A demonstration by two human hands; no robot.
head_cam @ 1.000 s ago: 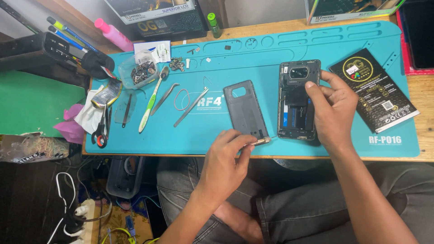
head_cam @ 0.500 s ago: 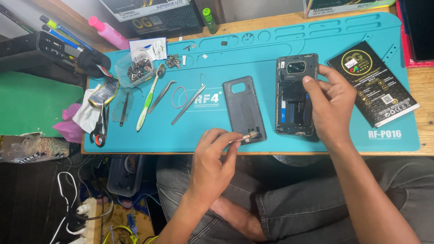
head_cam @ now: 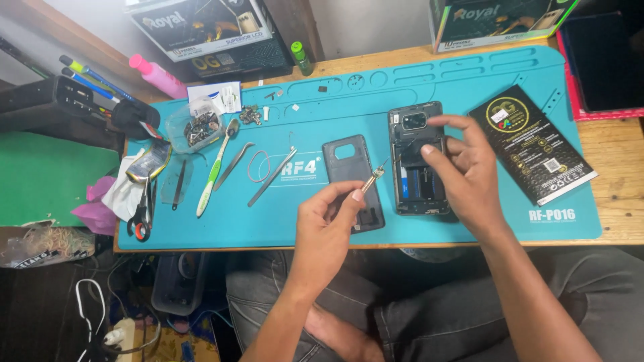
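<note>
Teal mat (head_cam: pixel 308 221) nearest; over it the left hand (head_cam: pixel 325 224) pinches a small metal part (head_cam: pixel 373 177) above the back cover (head_cam: pixel 354 182). Beyond, the right hand (head_cam: pixel 463 171) rests loose-fingered on the opened phone (head_cam: pixel 417 157), gripping nothing. Such a tiny part could slip from the pinch and get lost among the tweezers (head_cam: pixel 272 177) and screws.

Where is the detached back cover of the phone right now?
In the head view, the dark back cover lies flat on the blue mat, just left of the opened phone, partly under the left hand.
</note>
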